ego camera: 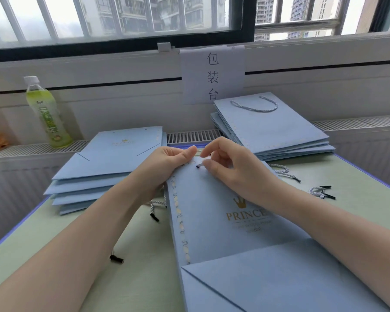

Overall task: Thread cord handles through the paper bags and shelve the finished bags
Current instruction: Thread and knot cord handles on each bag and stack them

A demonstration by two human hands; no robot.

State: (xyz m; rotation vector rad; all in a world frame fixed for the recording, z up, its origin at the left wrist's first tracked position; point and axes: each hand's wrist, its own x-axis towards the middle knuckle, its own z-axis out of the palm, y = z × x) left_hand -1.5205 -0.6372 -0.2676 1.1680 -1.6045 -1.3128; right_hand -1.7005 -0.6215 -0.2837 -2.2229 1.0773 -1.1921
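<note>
At lower centre of the frame a blue paper bag is lying flat on the table, mid-threading. At its far top edge the left hand is pinching the rim while the right hand is pinching a cord tip. Next, I judge, the tip needs easing through the punched hole, which the fingers are hiding. Beyond, unthreaded bags are lying centre left and finished bags upper right.
</note>
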